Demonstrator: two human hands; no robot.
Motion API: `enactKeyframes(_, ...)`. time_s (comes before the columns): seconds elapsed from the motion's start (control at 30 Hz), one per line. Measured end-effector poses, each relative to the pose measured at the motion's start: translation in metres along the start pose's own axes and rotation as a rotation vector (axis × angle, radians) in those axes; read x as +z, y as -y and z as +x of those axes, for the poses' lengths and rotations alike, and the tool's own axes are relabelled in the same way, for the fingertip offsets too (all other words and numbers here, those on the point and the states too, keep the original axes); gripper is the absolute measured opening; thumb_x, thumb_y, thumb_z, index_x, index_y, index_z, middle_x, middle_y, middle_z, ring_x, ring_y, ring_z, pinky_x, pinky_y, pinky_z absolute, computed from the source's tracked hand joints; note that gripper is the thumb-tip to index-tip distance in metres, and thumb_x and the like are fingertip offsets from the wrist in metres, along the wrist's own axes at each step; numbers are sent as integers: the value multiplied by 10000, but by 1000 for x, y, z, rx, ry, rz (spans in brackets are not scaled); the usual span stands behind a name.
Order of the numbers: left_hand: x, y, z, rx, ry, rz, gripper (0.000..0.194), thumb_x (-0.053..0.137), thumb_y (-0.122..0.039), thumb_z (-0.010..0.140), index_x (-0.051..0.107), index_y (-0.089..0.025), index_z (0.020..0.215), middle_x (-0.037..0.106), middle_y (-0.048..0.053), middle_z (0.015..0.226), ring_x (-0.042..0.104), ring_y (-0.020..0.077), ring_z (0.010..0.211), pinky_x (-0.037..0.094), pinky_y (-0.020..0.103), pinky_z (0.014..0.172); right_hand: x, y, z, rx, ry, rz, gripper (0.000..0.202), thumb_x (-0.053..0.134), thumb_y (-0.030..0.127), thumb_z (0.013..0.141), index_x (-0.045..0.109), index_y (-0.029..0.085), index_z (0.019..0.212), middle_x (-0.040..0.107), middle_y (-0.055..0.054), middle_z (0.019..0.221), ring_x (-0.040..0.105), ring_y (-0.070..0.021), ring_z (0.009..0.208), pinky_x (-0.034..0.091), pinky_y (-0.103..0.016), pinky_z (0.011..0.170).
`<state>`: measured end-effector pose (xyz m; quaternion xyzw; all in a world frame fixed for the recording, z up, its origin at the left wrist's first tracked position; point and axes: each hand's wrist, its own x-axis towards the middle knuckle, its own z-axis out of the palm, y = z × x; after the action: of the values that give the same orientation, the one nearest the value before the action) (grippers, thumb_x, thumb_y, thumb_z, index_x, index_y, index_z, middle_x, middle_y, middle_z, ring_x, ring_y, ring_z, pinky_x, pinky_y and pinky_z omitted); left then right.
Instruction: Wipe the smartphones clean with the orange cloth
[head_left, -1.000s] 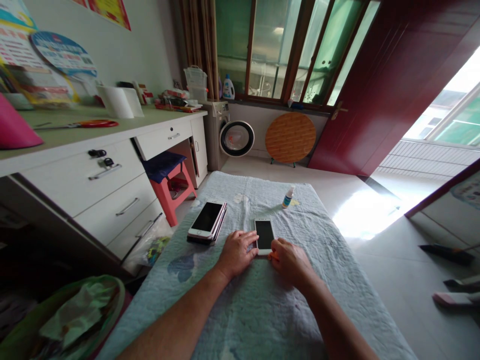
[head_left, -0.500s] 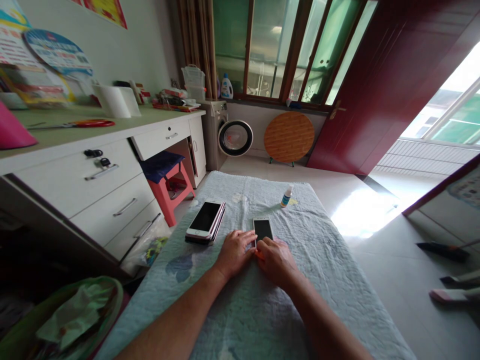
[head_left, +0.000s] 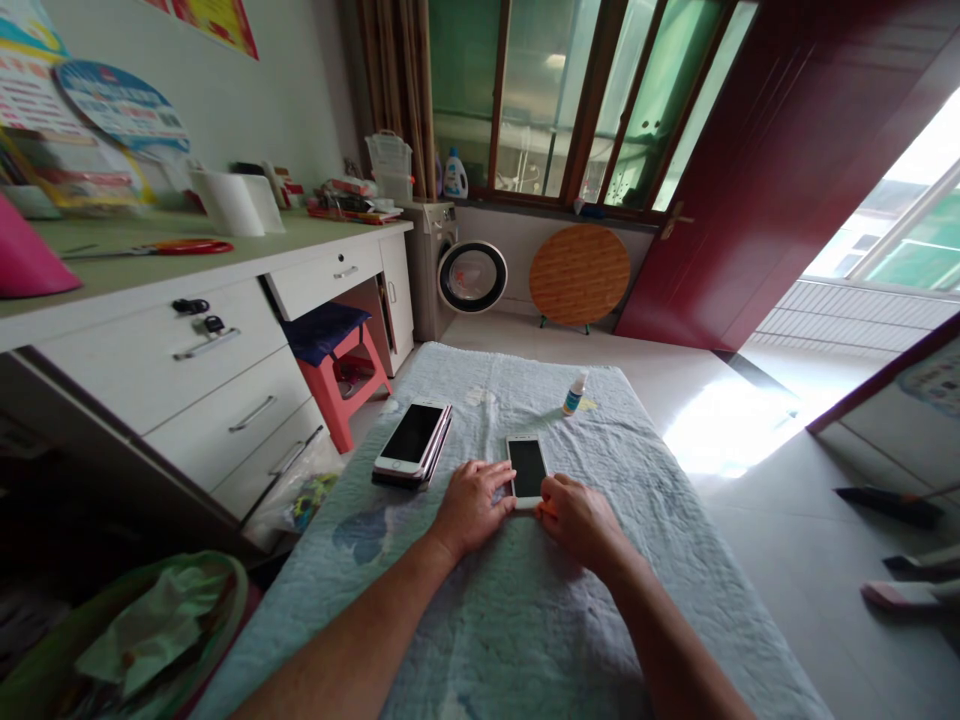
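A white phone with a dark screen (head_left: 528,468) lies flat on a pale blue quilted cloth (head_left: 495,620). My left hand (head_left: 472,505) rests at its left edge, fingers stretched out and touching the phone. At the phone's lower right corner is my right hand (head_left: 579,515), its fingers pinched on a small orange item (head_left: 547,508) that is mostly hidden. Left of my hands sits a stack of phones (head_left: 411,440), a white one on top. Beyond the phone, a small spray bottle (head_left: 574,395) stands upright.
A white desk with drawers (head_left: 225,385) runs along the left, a pink stool (head_left: 341,390) beneath it. At the lower left is a green basket (head_left: 225,620) with crumpled tissue. A washing machine (head_left: 431,260) with its door ajar and a round wooden tabletop (head_left: 580,273) stand beyond the cloth.
My right hand has moved right along the phone's bottom edge with the orange item, uncovering more of the screen. My left hand has stayed in place.
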<state>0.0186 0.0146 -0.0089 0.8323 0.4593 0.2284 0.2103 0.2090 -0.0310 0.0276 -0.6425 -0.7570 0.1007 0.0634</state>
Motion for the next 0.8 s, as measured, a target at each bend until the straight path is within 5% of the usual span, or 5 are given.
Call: enactKeyframes(0.8, 3, 4, 0, 20, 5, 8, 419, 686, -324, 820, 634, -270, 1232, 592, 5, 1339, 516, 253, 1164, 393, 411, 1032, -5, -7, -1, 31, 13, -29, 57, 513, 220, 829, 563, 194, 825, 611, 0, 832, 512, -106, 670, 209, -254, 562)
